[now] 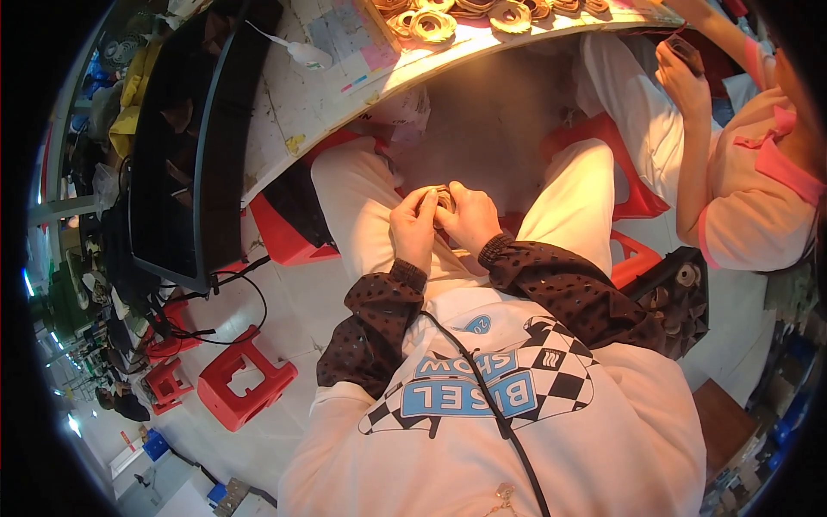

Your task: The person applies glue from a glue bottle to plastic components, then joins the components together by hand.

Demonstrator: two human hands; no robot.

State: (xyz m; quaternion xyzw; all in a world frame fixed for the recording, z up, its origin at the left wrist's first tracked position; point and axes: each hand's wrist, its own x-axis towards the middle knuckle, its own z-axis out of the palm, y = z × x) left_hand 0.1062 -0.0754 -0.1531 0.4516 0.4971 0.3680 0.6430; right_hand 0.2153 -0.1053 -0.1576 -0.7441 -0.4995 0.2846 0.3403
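The white worktable [293, 95] curves across the top of the view, its near edge running from the left side up toward the upper right; a long black tray [202, 138] lies along its left part, and a row of tan coiled rings [448, 21] sits along its far edge, with a small white squeeze bottle [306, 53] between tray and rings; below the table's near edge the person sits with white-trousered knees apart on a red stool [633, 185]; a second person in a white and pink top [758, 198] sits at the right, holding a small dark item up in a hand [680, 77] near the table's right end; more red stools [245, 379] stand on the floor at lower left; a black bag of small round parts [676, 297] rests by the wearer's right side; in the lap, the left hand [415, 231] and right hand [469, 220] are curled close together, fingers pinched around a small dark ring-shaped part [444, 200] held between them, just below the table's near edge; the part is mostly hidden by the fingers.
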